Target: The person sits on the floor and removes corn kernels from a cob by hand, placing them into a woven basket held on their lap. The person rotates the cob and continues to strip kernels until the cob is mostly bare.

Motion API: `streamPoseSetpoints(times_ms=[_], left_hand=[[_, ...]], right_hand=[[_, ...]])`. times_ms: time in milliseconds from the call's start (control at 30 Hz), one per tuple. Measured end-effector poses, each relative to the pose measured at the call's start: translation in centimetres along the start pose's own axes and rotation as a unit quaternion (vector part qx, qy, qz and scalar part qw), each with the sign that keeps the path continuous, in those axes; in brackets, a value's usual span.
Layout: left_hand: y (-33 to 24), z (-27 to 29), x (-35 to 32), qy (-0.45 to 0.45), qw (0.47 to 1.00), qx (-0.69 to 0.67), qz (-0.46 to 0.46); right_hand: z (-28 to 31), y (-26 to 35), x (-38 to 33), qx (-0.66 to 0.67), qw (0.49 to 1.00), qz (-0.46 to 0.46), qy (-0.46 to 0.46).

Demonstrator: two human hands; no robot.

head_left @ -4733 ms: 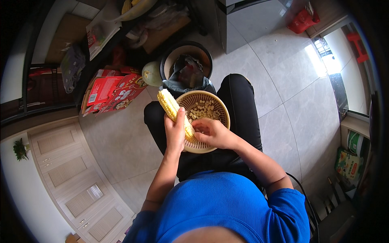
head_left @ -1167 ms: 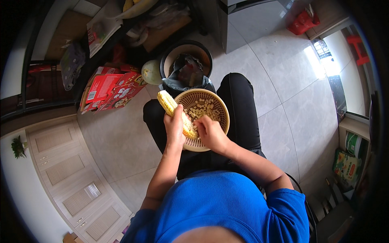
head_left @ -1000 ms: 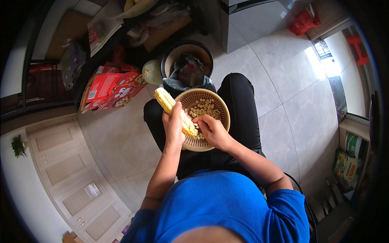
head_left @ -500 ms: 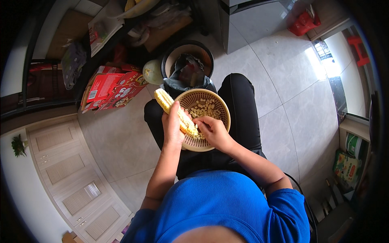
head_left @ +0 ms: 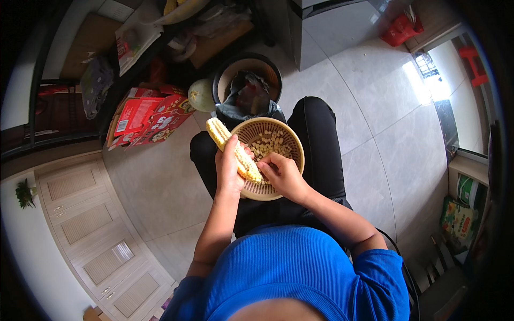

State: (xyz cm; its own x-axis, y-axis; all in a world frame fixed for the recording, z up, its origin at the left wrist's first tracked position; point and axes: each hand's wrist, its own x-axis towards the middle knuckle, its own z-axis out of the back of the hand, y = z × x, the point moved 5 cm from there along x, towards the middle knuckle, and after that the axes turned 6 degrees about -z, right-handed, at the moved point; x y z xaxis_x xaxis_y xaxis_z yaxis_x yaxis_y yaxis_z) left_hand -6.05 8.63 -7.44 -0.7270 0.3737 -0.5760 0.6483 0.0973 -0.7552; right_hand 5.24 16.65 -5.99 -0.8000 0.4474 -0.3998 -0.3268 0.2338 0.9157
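My left hand (head_left: 229, 167) grips a yellow corn cob (head_left: 220, 134) around its middle, the cob slanting up to the left over a round tan slotted basket (head_left: 292, 143) that rests on my lap. My right hand (head_left: 281, 175) presses its fingers against the lower end of the cob, over the basket. Loose corn kernels (head_left: 269, 145) lie in the basket's bottom. The cob's upper end sticks out past the basket rim.
A black bin (head_left: 247, 88) lined with a dark bag stands on the tiled floor just beyond my knees. A pale round melon (head_left: 201, 96) and red cartons (head_left: 150, 115) lie to its left. White cabinet doors (head_left: 91, 230) are at lower left.
The cob has tilted and shifted slightly in my left hand while my right hand keeps working at its lower end. The basket stays on my lap.
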Motion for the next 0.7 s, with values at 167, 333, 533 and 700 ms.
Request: streamPoseSetpoints(times_ms=[167, 333, 533, 700], left_hand=[[-1.0, 0.1, -0.2, -0.021, 0.997, 0.045, -0.056], [-1.2, 0.9, 0.2, -0.042, 0.983, 0.103, -0.145], [-0.9, 0.5, 0.0, -0.04, 0.985, 0.12, -0.119], [-0.1, 1.2, 0.6, -0.047, 0.985, 0.119, -0.114]], right_hand=[[0.2, -3.0, 1.2, -0.075, 0.99, 0.119, -0.002], [0.3, -0.5, 0.6, -0.084, 0.994, 0.066, 0.01], [-1.0, 0.4, -0.3, -0.062, 0.996, 0.065, 0.029], [-1.4, 0.6, -0.6, -0.164, 0.971, 0.173, -0.021]])
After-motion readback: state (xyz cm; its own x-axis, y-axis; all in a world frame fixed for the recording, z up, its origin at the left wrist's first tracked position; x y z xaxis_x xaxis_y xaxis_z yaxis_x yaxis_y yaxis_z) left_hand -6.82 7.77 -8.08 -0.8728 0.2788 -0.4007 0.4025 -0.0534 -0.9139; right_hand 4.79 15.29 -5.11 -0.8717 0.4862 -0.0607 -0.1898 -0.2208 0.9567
